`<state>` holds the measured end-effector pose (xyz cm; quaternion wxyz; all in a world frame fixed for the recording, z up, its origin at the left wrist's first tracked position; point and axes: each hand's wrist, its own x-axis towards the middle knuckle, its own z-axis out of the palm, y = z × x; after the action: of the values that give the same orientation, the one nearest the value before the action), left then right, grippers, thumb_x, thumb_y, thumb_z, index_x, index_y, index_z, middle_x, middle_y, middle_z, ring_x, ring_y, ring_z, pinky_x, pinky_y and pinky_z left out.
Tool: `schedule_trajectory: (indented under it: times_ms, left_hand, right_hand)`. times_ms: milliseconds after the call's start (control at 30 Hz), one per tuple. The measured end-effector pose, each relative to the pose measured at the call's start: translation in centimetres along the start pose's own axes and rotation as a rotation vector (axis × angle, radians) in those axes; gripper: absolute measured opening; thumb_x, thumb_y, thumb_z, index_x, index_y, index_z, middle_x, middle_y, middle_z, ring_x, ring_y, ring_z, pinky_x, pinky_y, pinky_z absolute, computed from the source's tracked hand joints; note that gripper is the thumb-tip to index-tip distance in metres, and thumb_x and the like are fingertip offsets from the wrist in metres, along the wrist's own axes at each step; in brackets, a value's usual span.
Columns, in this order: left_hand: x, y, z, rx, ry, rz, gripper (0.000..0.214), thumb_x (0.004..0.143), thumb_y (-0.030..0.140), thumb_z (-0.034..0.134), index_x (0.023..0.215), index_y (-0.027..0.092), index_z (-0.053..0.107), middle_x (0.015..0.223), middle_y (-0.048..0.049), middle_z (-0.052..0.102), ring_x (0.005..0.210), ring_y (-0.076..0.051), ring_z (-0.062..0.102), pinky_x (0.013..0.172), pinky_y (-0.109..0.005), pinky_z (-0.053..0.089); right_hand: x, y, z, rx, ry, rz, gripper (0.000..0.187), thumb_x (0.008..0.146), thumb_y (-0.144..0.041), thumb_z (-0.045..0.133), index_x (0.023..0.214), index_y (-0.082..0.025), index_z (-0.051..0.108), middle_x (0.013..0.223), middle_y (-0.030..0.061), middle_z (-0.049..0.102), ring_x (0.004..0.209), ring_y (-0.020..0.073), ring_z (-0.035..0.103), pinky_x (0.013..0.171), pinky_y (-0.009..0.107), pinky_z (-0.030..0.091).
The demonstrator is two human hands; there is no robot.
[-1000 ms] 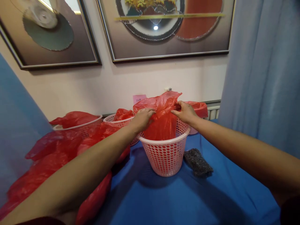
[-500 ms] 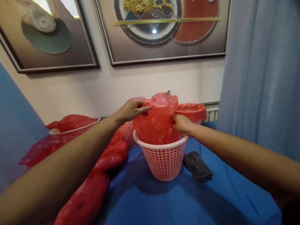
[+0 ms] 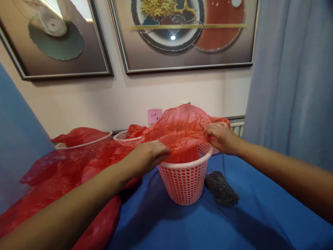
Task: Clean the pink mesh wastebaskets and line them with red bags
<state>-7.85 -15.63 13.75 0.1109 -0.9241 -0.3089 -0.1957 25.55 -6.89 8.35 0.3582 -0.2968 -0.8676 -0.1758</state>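
While left grip (image 3: 148,156) and right grip (image 3: 224,138) pinch the red bag (image 3: 183,121) stretched sideways, the basket (image 3: 183,184) stands upright.

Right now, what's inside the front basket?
Red bag, its lower part in the basket, top held by the left hand and right hand. Basket floor and the bag's inside are covered.

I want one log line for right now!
left hand: holding red bag | right hand: holding bag's other side | red bag: partly inside pink basket | dark bundle: on blue cloth beside basket

Red bag (image 3: 183,121) apparently wider now
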Motion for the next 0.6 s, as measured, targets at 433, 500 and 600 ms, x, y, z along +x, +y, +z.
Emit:
schedule_trajectory:
  times_ms: [433,500,600]
  left_hand:
    - [-10.3,0.0,7.7,0.257,0.369,0.011,0.053,0.097,0.01,0.053,0.142,0.038,0.061,0.146,-0.0104,0.064,0.129,-0.031,0.066,0.099,-0.052,0.059]
    - [-10.9,-0.6,8.7,0.3,0.35,-0.008,0.05,0.097,0.01,0.052,0.136,0.037,0.067,0.142,-0.0119,0.067,0.115,-0.03,0.071,0.091,-0.048,0.061]
    - [-11.0,-0.9,9.0,0.304,0.35,-0.068,0.037,0.098,0.015,0.053,0.124,0.03,0.075,0.129,-0.0147,0.072,0.099,-0.026,0.071,0.083,-0.042,0.06]
  right_hand:
    - [-8.9,-2.6,3.3,0.028,0.284,-0.007,0.016,0.095,-0.019,0.061,0.103,-0.029,0.07,0.111,0.0092,0.073,0.099,0.0269,0.072,0.087,0.049,0.058]
    - [-9.1,-2.4,3.6,-0.001,0.268,-0.011,0.014,0.095,-0.02,0.061,0.099,-0.028,0.071,0.111,0.0097,0.073,0.1,0.0277,0.071,0.086,0.049,0.058]
    - [-9.3,-2.2,3.8,-0.021,0.257,-0.01,0.013,0.096,-0.021,0.06,0.096,-0.027,0.072,0.113,0.0104,0.072,0.102,0.0288,0.07,0.086,0.05,0.058]
